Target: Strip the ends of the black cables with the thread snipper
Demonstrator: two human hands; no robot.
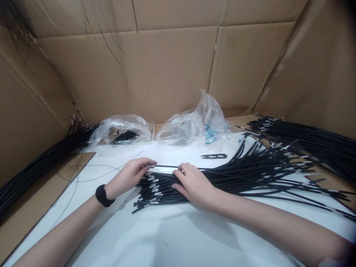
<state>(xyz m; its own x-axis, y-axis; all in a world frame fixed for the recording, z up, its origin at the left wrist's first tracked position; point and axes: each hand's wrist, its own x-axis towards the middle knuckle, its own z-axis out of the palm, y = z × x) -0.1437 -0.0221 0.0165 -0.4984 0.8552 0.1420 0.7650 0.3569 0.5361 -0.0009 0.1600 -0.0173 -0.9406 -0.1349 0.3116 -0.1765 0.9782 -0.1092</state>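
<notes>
My left hand (pixel 136 170) pinches the white-marked tip of a single black cable (pixel 167 166) between thumb and fingers. This cable runs rightward, stretched straight, and passes under the fingers of my right hand (pixel 193 181). The right hand rests over a bundle of black cables (pixel 167 185), its fingers bent and its thumb apart from them, touching the cables without a visible grip. Several cables in the bundle carry white bands near their left ends, lined up beside my left hand. Toward the right the bundle fans out, with more white bands.
Black thread snips (pixel 214 156) lie behind the bundle on the white sheet (pixel 133 241). Clear plastic bags (pixel 180 128) stand by the cardboard wall (pixel 178 74), one with blue bits. More cable bundles lie at left (pixel 50 159) and right (pixel 311 137). Thin loose wire (pixel 83 181) curls at left.
</notes>
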